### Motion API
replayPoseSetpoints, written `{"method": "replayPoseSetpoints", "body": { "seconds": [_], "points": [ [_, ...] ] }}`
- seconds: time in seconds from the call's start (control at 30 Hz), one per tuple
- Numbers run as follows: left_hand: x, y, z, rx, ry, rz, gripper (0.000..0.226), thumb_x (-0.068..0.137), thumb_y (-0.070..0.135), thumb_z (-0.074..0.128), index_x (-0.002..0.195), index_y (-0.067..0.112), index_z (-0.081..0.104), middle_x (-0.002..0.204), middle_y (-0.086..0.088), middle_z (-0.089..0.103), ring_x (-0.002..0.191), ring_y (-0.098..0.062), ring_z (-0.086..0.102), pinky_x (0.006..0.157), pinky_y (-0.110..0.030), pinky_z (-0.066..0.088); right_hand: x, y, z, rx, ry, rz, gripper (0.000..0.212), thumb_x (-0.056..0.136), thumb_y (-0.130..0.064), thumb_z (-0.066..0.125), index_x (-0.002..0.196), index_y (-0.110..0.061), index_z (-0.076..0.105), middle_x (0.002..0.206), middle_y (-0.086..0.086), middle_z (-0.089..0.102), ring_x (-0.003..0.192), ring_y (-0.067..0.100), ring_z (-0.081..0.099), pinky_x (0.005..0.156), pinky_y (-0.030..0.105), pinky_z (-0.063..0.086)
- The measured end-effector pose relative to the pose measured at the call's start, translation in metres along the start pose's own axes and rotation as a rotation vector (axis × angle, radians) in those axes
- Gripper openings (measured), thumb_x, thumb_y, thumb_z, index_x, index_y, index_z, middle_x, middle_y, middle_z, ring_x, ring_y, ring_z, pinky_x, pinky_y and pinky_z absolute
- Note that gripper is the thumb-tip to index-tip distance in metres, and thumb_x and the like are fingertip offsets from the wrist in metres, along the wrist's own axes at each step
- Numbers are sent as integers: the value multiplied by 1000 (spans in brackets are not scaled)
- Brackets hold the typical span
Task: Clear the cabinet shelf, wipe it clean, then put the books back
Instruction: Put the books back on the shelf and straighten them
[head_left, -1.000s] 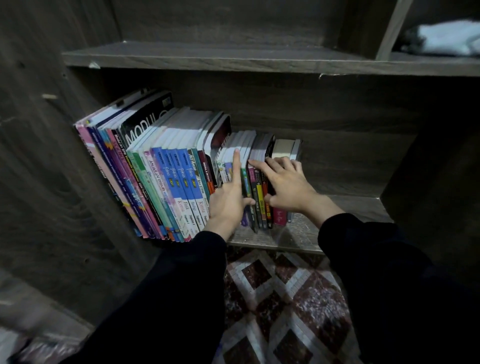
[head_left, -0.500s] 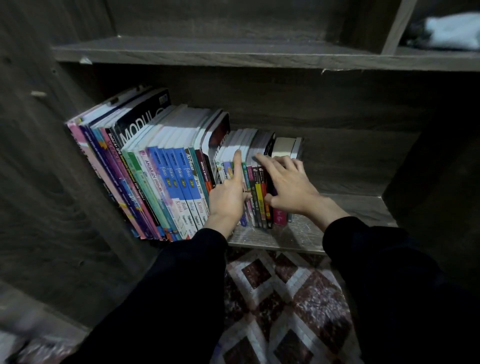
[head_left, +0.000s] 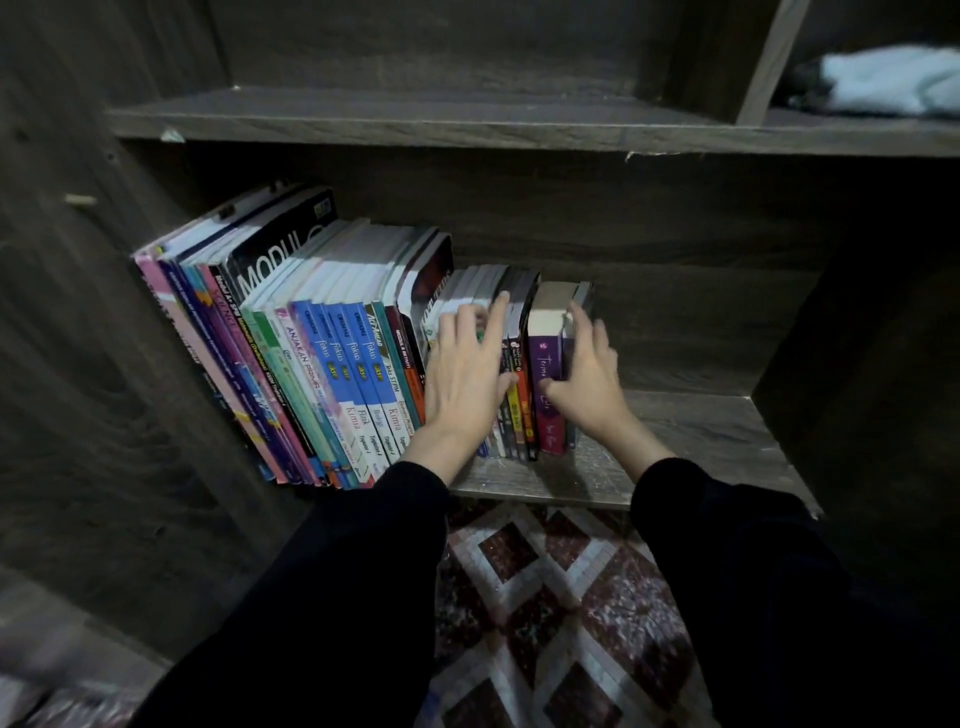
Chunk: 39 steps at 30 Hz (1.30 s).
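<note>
— What's the biggest thing here?
— The dark wooden cabinet (head_left: 130, 364). Its lower shelf (head_left: 701, 436) carries the books (head_left: 322, 353), and a second board (head_left: 415, 119) runs above it.

— Where do the books stand?
— In one row from the shelf's left end to about its middle, spines toward the front edge. The tall ones at the left lean toward the cabinet wall; the smaller ones close the row on the right. The right part of the shelf shows bare wood.

— And below?
— A floor covering (head_left: 545, 597) patterned in red and white diamonds. In the upper right compartment lies a pale cloth (head_left: 893, 78).

— The hands?
— Both come in black sleeves (head_left: 337, 597). The left hand (head_left: 462, 379) lies flat on the small books, fingers straight and spread, its forefinger reaching their top edge; it holds nothing.

— The right hand (head_left: 589, 384)?
— It is at the row's right end. Its thumb presses the spine of a purple book (head_left: 545, 358); its fingers lie over the last book beside that. They are blurred, so I cannot tell whether it grips or only touches.
</note>
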<state>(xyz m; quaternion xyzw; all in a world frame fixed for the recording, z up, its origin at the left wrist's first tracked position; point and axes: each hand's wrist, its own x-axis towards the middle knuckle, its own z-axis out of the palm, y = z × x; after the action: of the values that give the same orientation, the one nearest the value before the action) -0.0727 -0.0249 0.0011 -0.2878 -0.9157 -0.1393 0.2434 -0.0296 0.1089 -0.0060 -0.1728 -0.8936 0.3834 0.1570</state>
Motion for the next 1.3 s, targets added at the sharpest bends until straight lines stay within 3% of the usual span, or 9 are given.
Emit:
{"method": "replayPoseSetpoints", "body": {
  "seconds": [0.1, 0.17, 0.23, 0.47, 0.63, 0.77, 0.87, 1.0, 1.3],
  "points": [
    [15, -4, 4, 133, -167, 27, 104, 78, 56, 64, 152, 14, 6, 158, -12, 15, 147, -26, 5, 118, -43, -1, 2, 13, 6, 222, -34, 155, 99, 81, -6, 68, 153, -28, 3, 154, 13, 28, 128, 30, 44, 97, 36, 41],
    [22, -8, 9, 151, -241, 9, 108, 75, 64, 60, 152, 13, 3, 159, -11, 12, 148, -24, 4, 118, -43, -4, 3, 18, 6, 259, -130, 187, 96, 83, -4, 66, 152, -28, 3, 146, 10, 41, 89, 13, 59, 69, 23, 48],
    [25, -11, 12, 141, -251, -5, 111, 73, 67, 58, 152, 12, 2, 159, -10, 13, 148, -23, 7, 120, -41, -1, 4, 21, 7, 257, -150, 191, 95, 85, -2, 64, 152, -29, 3, 139, 9, 48, 72, 2, 54, 58, 20, 46],
    [23, -14, 13, 146, -229, 18, 111, 72, 67, 56, 152, 11, 3, 159, -11, 14, 147, -24, 8, 119, -38, 3, 10, 37, 21, 336, -158, 163, 103, 81, 3, 66, 148, -41, 1, 117, -3, 53, 83, 10, 63, 81, 43, 57],
    [23, -11, 11, 192, -228, -6, 112, 73, 67, 54, 152, 11, -3, 159, -12, 12, 147, -25, 8, 120, -40, 3, 7, 25, 16, 340, -54, 143, 81, 86, 2, 58, 150, -28, 17, 125, 4, 53, 82, 5, 58, 72, 32, 56],
    [-1, 6, 16, 109, -96, -116, 96, 85, 41, 66, 152, 9, 5, 156, -21, 15, 145, -33, 12, 118, -46, 7, -1, 4, 22, 32, 250, -120, 71, 79, -2, 59, 144, -17, 34, 145, 10, 40, 133, 26, 34, 109, 44, 31],
    [-38, 16, 24, -43, 117, -214, 76, 76, 12, 73, 143, 7, 36, 145, -22, 37, 134, -36, 34, 109, -47, 30, -8, -8, 27, -210, 352, -369, 61, 73, -8, 59, 133, -13, 48, 140, 17, 44, 134, 32, 33, 109, 49, 27],
    [-69, 3, 24, -180, 253, -286, 60, 72, 5, 70, 128, 11, 50, 132, -17, 45, 120, -29, 35, 98, -49, 39, -5, -22, 39, -471, 259, -562, 50, 78, -19, 65, 127, -15, 55, 140, 16, 47, 135, 33, 35, 108, 48, 20],
    [-58, -58, -2, -36, 349, -209, 91, 77, 13, 68, 150, 17, 14, 156, -14, 4, 145, -35, -3, 117, -47, -3, 19, -47, 41, -421, 122, -433, 52, 89, -36, 62, 137, -21, 46, 135, -4, 52, 123, 16, 38, 96, 35, 30]
  ]
}}
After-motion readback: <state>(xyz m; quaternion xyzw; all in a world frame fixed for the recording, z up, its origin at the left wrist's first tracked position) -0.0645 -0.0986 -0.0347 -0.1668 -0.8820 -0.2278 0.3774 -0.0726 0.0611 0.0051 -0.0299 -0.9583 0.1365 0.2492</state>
